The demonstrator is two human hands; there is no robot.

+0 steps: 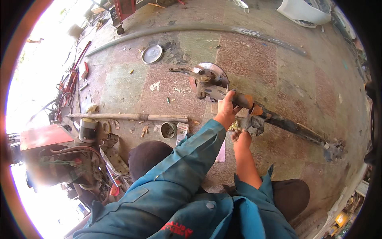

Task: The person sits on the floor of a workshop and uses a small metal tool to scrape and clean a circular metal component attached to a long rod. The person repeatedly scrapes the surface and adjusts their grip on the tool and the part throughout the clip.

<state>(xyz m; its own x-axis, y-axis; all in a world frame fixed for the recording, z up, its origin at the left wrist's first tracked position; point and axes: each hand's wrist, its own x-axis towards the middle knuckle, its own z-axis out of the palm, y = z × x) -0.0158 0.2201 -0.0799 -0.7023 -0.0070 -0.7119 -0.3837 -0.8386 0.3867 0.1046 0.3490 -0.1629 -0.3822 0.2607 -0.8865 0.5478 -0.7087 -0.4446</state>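
Observation:
A long, dark metal tube (292,126) lies slantwise on the floor, with rusty orange bands near its middle. At its upper left end sit a knuckle-like casting with a lever arm (183,71) and a shiny brake disc (215,71). My left hand (226,108) is closed round the tube just beside this casting. Below the rusty bands a dark bracket (256,125) sticks out from the tube. My right hand (242,140) is closed next to the bracket, its fingers curled; what lies inside them is hidden.
A wooden pole (131,116), a round tin (168,130) and a small box (182,129) lie left of my arms. Farther off are a metal lid (152,54) and a long pipe (187,28). A red-topped machine (47,136) stands at left amid cables and scrap.

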